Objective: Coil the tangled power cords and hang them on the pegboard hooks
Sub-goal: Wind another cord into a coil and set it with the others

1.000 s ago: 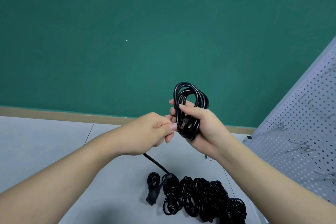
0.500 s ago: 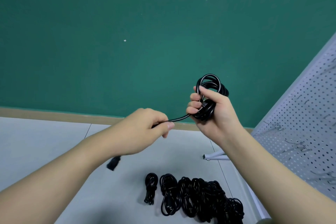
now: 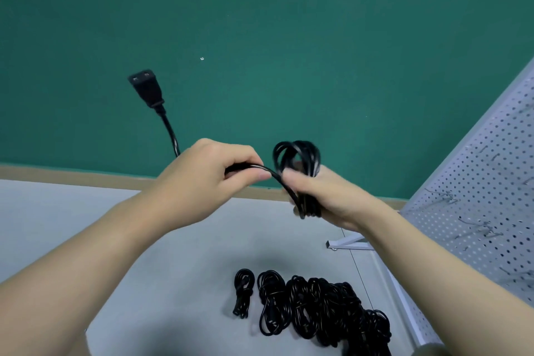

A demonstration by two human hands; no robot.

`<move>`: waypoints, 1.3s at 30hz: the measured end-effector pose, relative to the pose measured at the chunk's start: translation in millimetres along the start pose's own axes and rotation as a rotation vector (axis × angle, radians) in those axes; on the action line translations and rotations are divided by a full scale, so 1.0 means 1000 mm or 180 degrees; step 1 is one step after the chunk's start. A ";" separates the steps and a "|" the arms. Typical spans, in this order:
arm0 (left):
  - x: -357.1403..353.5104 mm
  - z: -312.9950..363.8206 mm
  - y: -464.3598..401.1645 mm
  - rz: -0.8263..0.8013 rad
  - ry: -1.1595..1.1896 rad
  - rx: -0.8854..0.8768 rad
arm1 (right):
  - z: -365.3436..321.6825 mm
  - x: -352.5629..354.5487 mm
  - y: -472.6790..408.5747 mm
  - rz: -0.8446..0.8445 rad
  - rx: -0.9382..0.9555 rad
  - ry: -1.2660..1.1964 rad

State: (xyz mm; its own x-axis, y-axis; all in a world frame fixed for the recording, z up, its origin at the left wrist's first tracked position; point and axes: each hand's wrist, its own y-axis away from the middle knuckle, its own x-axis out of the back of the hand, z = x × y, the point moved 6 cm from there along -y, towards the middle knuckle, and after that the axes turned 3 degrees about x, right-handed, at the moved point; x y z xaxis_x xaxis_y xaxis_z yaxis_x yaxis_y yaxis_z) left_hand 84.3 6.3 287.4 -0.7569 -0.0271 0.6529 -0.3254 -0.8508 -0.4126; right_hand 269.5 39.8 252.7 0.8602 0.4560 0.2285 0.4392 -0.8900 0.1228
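The right hand is gripping a coiled black cord in front of the green wall, while the left hand is pinching its loose end, the plug sticking up, above more cords lying on the floor beside the pegboard.

We see a glossy black cord, its plastic-looking jacket catching light, and a matt black moulded connector. The cords on the floor shine likewise. The floor looks smooth, matt grey. The pegboard looks like painted perforated metal, with bare wire hooks.
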 end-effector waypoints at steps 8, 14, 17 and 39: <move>0.002 -0.013 -0.005 0.0445 0.0259 0.0404 | 0.002 -0.037 0.014 -0.0964 -0.0423 -0.0297; 0.000 -0.007 -0.005 0.0454 0.0404 0.0370 | -0.003 -0.035 0.018 -0.1359 -0.0406 -0.1330; 0.001 -0.001 -0.005 0.0470 0.0514 0.0258 | -0.013 -0.030 0.018 -0.1387 -0.0182 -0.2119; -0.053 -0.021 0.004 -0.0875 0.1761 0.2184 | 0.002 -0.016 0.018 0.0014 0.0108 -0.1337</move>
State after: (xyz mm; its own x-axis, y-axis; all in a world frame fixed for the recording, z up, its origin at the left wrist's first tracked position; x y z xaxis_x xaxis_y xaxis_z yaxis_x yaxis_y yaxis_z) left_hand 111.0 15.3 237.5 -0.9233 0.3263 0.2026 -0.2604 -0.9196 0.2942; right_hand 264.5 16.2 249.3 0.8899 0.4166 -0.1856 0.4375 -0.8948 0.0892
